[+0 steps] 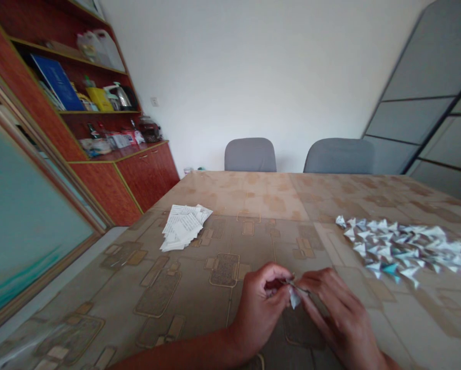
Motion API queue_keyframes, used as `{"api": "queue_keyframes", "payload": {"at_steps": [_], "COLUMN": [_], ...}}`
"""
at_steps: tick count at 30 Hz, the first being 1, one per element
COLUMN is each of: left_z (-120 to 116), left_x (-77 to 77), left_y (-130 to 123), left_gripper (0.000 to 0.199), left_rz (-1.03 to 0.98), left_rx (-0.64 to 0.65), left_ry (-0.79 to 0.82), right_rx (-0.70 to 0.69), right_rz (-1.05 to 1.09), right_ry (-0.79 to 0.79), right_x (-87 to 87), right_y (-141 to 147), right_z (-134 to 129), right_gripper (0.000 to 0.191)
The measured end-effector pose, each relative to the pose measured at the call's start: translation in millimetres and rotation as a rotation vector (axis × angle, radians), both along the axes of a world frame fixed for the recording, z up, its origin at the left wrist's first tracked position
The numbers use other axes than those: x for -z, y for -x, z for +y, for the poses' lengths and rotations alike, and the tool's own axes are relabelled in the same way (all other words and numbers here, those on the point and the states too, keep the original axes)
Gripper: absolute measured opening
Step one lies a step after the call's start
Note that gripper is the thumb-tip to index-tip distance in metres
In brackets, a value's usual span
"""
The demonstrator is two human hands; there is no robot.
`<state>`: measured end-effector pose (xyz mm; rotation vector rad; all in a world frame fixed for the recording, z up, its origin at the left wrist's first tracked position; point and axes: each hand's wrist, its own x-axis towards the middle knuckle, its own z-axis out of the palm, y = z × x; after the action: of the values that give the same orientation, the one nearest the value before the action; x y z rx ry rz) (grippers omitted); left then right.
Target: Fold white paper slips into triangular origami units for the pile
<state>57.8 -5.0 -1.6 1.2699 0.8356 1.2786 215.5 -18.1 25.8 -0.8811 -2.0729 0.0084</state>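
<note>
Near the front of the patterned table, my left hand point(263, 303) pinches a small folded piece of paper point(294, 298) between thumb and fingers. My right hand point(336, 308) closes its fingertips on the other side of the same paper, close to the left fingertips. Part of the paper is hidden by the fingers. A loose pile of printed paper sheets point(184, 226) lies to the left, beyond my left hand. Many small folded paper pieces point(403, 246) are spread in a group on the right.
The table point(269, 195) has a patterned cover. Two grey chairs point(250, 154) stand at its far edge. A red-brown cabinet point(149, 172) with items on its shelves is at the back left, and grey panels point(419, 113) are at the right.
</note>
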Motion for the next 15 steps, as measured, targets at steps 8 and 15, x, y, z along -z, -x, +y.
{"api": "queue_keyframes", "payload": {"at_steps": [8,15], "left_z": [0.0,-3.5], "left_x": [-0.5,2.8], "left_y": [0.8,3.1], "left_gripper": [0.008,0.012], "left_rz": [0.041,0.162], "left_rx": [-0.053,-0.123], "left_ry": [-0.002,-0.108], "right_rx": [0.011,0.022], "right_rz": [0.005,-0.002], "right_ry": [-0.031,-0.034], "right_x": [-0.9,1.9], "right_y": [2.2,3.3], "right_z": [-2.9,-2.6], "right_gripper": [0.017,0.015]}}
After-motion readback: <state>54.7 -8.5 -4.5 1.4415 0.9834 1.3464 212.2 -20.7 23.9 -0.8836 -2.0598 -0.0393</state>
